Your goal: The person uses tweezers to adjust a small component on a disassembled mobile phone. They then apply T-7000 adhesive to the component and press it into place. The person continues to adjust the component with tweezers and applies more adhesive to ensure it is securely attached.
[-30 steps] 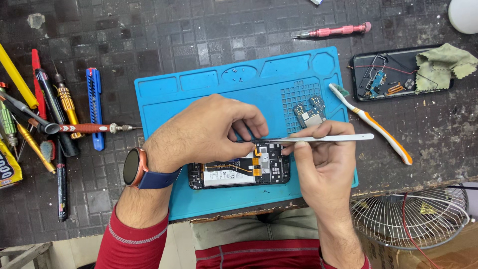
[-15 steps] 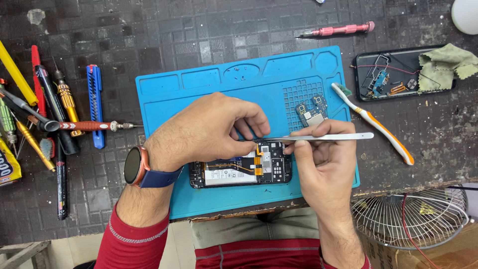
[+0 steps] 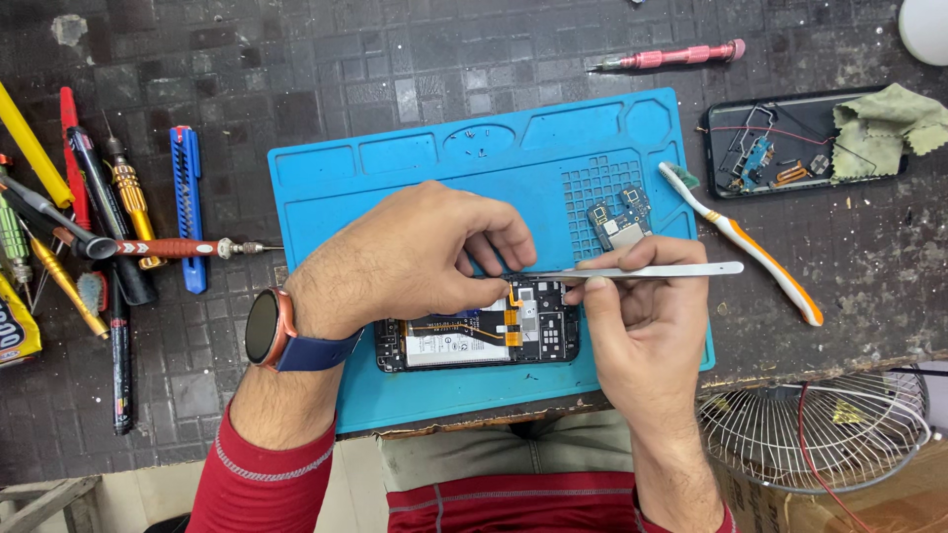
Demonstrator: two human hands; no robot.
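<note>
The left hand (image 3: 415, 257) is arching over the opened phone (image 3: 479, 336) on the blue mat (image 3: 395, 168), fingertips pinching at its top edge; the right hand (image 3: 642, 326) is gripping metal tweezers (image 3: 642, 270) levelled at it

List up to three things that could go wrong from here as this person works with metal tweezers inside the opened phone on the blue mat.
1. The metal tweezers in the right hand reach among the orange flex cables of the opened phone; a slip could tear one.
2. The left hand steadies the phone with fingertips only, so it might shift.
3. The loose circuit board on the blue mat lies near the right hand and could be knocked.
</note>
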